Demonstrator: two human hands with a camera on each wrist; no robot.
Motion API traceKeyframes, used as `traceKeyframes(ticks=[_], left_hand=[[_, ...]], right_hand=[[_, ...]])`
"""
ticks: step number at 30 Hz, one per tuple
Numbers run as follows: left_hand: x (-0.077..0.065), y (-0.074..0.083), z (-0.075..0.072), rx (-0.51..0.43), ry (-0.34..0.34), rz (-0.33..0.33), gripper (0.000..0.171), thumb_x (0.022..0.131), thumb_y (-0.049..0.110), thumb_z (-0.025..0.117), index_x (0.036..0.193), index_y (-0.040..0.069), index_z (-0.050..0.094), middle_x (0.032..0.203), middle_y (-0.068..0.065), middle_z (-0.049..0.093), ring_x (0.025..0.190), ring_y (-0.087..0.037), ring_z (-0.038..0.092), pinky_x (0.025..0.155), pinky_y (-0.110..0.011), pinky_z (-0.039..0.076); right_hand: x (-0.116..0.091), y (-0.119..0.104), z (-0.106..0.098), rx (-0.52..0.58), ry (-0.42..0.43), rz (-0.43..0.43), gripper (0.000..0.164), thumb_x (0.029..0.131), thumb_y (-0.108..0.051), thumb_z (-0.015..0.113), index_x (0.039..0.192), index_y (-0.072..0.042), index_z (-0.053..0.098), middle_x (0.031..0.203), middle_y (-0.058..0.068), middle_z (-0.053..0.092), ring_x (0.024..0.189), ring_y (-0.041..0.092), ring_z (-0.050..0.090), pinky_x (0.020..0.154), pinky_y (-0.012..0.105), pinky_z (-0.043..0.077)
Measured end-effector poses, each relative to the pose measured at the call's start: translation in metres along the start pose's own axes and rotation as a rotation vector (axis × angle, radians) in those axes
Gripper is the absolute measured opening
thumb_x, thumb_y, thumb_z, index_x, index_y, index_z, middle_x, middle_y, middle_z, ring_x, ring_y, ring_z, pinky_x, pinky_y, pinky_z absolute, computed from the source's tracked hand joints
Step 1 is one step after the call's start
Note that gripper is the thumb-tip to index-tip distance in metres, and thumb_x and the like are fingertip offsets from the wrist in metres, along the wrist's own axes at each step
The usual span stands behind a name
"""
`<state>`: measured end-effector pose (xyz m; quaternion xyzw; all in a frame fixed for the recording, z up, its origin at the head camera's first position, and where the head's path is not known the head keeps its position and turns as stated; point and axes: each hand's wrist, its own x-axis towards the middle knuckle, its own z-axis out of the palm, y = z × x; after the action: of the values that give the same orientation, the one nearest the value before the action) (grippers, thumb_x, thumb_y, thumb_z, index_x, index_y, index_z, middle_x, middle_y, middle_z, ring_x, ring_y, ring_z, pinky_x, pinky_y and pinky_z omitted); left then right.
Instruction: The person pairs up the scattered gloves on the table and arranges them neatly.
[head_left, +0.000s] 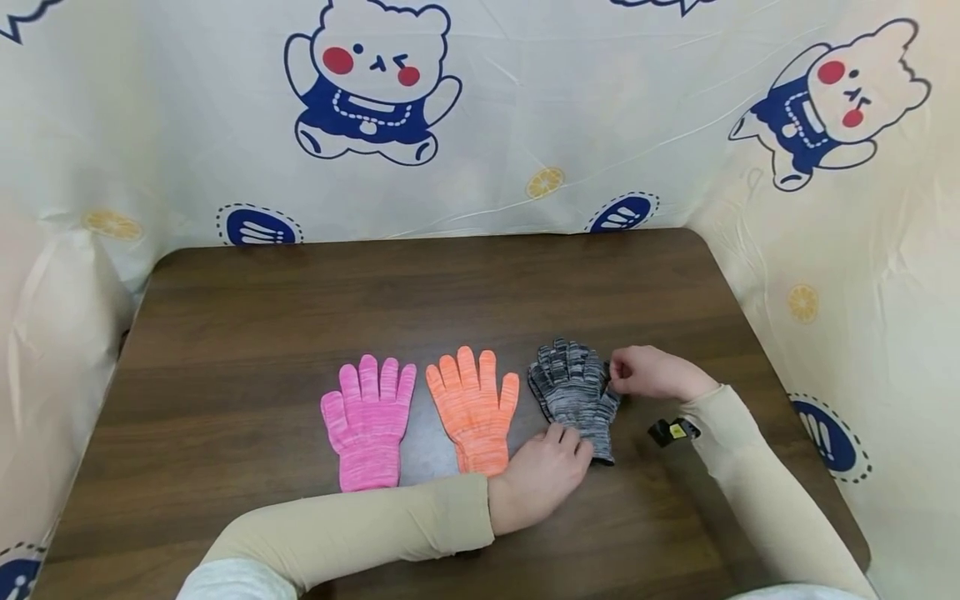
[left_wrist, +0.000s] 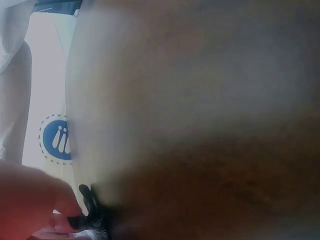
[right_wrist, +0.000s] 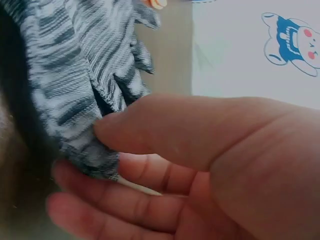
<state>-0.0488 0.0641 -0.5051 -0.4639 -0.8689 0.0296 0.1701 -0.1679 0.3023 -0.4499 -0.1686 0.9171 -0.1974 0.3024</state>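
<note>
A black-and-grey knit glove (head_left: 576,387) lies on the right of a row, fingers pointing to the far side. My right hand (head_left: 648,372) pinches its right edge. In the right wrist view the thumb (right_wrist: 135,122) lies over the striped knit, with fingertips beneath it. At the glove's near end, the curled fingers of my left hand (head_left: 543,475) hold the cuff; the left wrist view is mostly blurred. An orange glove (head_left: 477,412) lies beside it, its lower end behind the left hand and sleeve. Farther left is a pink glove (head_left: 369,429), laid flat.
The gloves lie on a dark wooden table (head_left: 247,358) with rounded corners. A pale greyish patch (head_left: 429,446) shows between the pink and orange gloves. White cloth (head_left: 510,108) printed with bears hangs behind and beside the table. A small black device (head_left: 673,431) sits by the right wrist.
</note>
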Motion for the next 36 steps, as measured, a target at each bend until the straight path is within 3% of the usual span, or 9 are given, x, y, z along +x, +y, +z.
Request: traceKeyframes(ticks=[4, 7, 13, 19, 22, 27, 30, 33, 36], left_hand=[[0.000, -0.005, 0.001, 0.009, 0.017, -0.006, 0.008, 0.105, 0.026, 0.060, 0.107, 0.024, 0.067, 0.104, 0.001, 0.063, 0.096, -0.016, 0.057, 0.071, -0.024, 0.047], [0.001, -0.008, 0.001, -0.006, 0.030, -0.003, 0.009, 0.106, 0.024, 0.059, 0.114, 0.024, 0.063, 0.098, 0.003, 0.061, 0.089, -0.015, 0.057, 0.069, -0.024, 0.043], [0.004, -0.011, -0.001, -0.008, 0.078, 0.009, 0.050, 0.102, 0.020, 0.059, 0.150, 0.031, 0.047, 0.095, 0.003, 0.062, 0.074, -0.015, 0.059, 0.069, -0.027, 0.046], [0.004, -0.010, -0.003, 0.009, 0.083, 0.002, 0.066, 0.099, 0.021, 0.061, 0.158, 0.038, 0.037, 0.094, 0.003, 0.062, 0.069, -0.016, 0.059, 0.066, -0.028, 0.047], [0.003, -0.010, -0.002, 0.005, 0.071, -0.003, 0.062, 0.101, 0.022, 0.060, 0.157, 0.036, 0.040, 0.092, 0.003, 0.063, 0.069, -0.015, 0.060, 0.065, -0.028, 0.047], [0.000, -0.007, 0.000, -0.011, 0.036, -0.005, 0.046, 0.106, 0.025, 0.056, 0.151, 0.034, 0.050, 0.093, 0.004, 0.064, 0.075, -0.014, 0.060, 0.067, -0.029, 0.046], [-0.002, -0.005, 0.002, -0.008, 0.015, -0.007, 0.045, 0.107, 0.026, 0.054, 0.151, 0.036, 0.049, 0.095, 0.003, 0.064, 0.080, -0.015, 0.060, 0.069, -0.030, 0.046], [-0.003, -0.004, 0.003, -0.006, -0.003, -0.003, 0.047, 0.107, 0.024, 0.055, 0.152, 0.037, 0.048, 0.102, 0.003, 0.063, 0.090, -0.016, 0.058, 0.072, -0.030, 0.045], [-0.002, -0.004, 0.003, -0.006, -0.001, 0.022, 0.050, 0.105, 0.023, 0.057, 0.152, 0.036, 0.048, 0.109, 0.004, 0.061, 0.101, -0.017, 0.054, 0.075, -0.031, 0.043]], right_hand=[[-0.008, -0.001, -0.010, 0.078, 0.021, -0.031, 0.010, 0.096, -0.010, 0.068, 0.090, -0.009, 0.060, 0.074, -0.002, 0.053, 0.066, 0.014, 0.050, 0.063, 0.031, 0.043], [-0.013, 0.001, -0.018, 0.176, 0.012, -0.075, 0.005, 0.098, -0.006, 0.066, 0.098, -0.005, 0.060, 0.076, 0.001, 0.057, 0.067, 0.020, 0.054, 0.063, 0.031, 0.046], [-0.017, 0.007, -0.029, 0.341, -0.042, -0.204, 0.017, 0.104, -0.002, 0.052, 0.113, -0.003, 0.066, 0.082, 0.005, 0.058, 0.067, 0.034, 0.056, 0.063, 0.033, 0.051], [-0.020, 0.012, -0.035, 0.433, -0.073, -0.305, 0.019, 0.107, -0.005, 0.053, 0.116, 0.002, 0.068, 0.103, 0.018, 0.072, 0.090, 0.032, 0.069, 0.082, 0.036, 0.059], [-0.017, 0.012, -0.033, 0.361, -0.023, -0.302, 0.020, 0.105, -0.007, 0.059, 0.120, 0.004, 0.068, 0.111, 0.021, 0.072, 0.095, 0.031, 0.069, 0.086, 0.033, 0.058], [-0.004, 0.013, -0.019, 0.108, 0.143, -0.165, 0.019, 0.101, -0.011, 0.066, 0.117, -0.002, 0.069, 0.101, 0.008, 0.073, 0.085, 0.016, 0.063, 0.077, 0.032, 0.054], [0.004, 0.014, -0.009, 0.048, 0.199, -0.116, 0.027, 0.099, -0.007, 0.068, 0.125, -0.002, 0.065, 0.098, 0.006, 0.070, 0.083, 0.017, 0.061, 0.076, 0.038, 0.054], [0.009, 0.015, -0.002, 0.007, 0.232, -0.124, 0.034, 0.097, -0.002, 0.067, 0.131, -0.003, 0.063, 0.102, 0.010, 0.066, 0.087, 0.022, 0.060, 0.080, 0.044, 0.055], [0.013, 0.016, 0.001, -0.032, 0.251, -0.132, 0.029, 0.098, -0.003, 0.067, 0.127, -0.004, 0.066, 0.105, 0.012, 0.065, 0.091, 0.024, 0.060, 0.083, 0.047, 0.055]])
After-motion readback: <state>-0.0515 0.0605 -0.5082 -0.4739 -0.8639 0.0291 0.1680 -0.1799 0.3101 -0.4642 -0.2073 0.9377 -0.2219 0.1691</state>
